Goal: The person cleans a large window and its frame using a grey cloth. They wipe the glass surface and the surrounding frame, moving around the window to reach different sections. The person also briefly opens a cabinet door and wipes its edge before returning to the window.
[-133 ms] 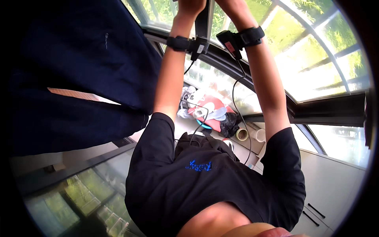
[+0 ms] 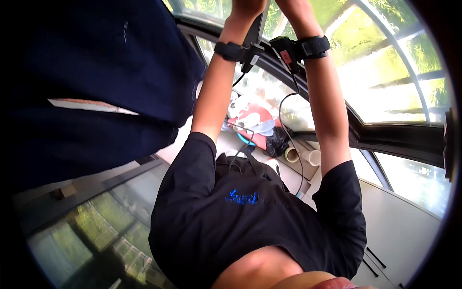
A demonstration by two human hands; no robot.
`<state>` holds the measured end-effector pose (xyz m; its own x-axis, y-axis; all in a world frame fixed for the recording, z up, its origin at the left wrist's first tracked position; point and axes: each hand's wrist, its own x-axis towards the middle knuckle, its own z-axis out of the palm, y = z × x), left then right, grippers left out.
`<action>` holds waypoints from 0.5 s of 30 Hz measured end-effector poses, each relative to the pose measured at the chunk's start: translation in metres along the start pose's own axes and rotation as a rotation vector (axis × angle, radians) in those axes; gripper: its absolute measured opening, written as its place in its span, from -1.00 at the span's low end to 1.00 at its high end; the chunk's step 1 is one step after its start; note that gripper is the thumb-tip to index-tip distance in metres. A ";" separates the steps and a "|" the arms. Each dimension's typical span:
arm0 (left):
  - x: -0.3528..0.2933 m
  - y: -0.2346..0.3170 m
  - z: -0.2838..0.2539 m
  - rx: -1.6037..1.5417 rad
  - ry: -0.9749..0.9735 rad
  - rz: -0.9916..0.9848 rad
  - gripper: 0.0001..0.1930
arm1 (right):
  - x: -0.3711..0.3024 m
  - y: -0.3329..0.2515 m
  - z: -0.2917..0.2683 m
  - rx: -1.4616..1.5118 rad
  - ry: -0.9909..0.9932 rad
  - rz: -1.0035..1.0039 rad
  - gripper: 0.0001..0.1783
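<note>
Left arm (image 2: pixel 216 94) and right arm (image 2: pixel 328 101) are raised, left grip (image 2: pixel 249 5) and right grip (image 2: pixel 291 5) mostly out of view.

At your two o'clock, daylight is streaming through dark-framed windows (image 2: pixel 380 82); at four, a pale cabinet (image 2: pixel 390 219) is standing.

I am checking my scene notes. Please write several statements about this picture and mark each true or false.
1. A large navy cloth garment is at the left. True.
2. The chest print is red. False: the black short-sleeved cloth shirt bears a blue print.
3. The left hand and right hand are cut off by the top edge. True.
4. Only one broad black wrist strap shows. False: a left strap and right strap show.
</note>
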<state>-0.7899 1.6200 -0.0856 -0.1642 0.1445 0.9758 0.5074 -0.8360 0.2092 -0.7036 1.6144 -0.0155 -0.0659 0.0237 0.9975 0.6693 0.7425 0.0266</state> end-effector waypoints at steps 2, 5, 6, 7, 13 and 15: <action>-0.018 0.006 -0.014 0.025 0.005 -0.103 -0.53 | -0.024 -0.013 0.004 0.028 -0.033 0.072 -0.52; -0.049 0.010 -0.022 0.055 0.037 -0.197 -0.57 | -0.056 -0.022 0.002 -0.007 -0.082 0.130 -0.56; -0.060 0.014 -0.027 0.084 0.030 -0.249 -0.59 | -0.070 -0.022 0.002 -0.022 -0.085 0.114 -0.57; -0.070 0.017 -0.033 0.108 0.025 -0.302 -0.61 | -0.077 -0.026 0.002 -0.011 -0.043 0.065 -0.58; -0.118 0.058 -0.073 -0.003 -0.307 -0.904 -0.58 | -0.173 -0.012 -0.051 0.203 -0.680 0.617 -0.44; -0.191 0.067 -0.103 -0.043 -0.400 -0.996 -0.45 | -0.220 -0.042 -0.081 0.374 -0.766 0.923 -0.50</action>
<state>-0.8114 1.4817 -0.2645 -0.1947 0.9277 0.3186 0.2662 -0.2626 0.9274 -0.6576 1.5240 -0.2305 -0.1819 0.9236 0.3374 0.4524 0.3833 -0.8052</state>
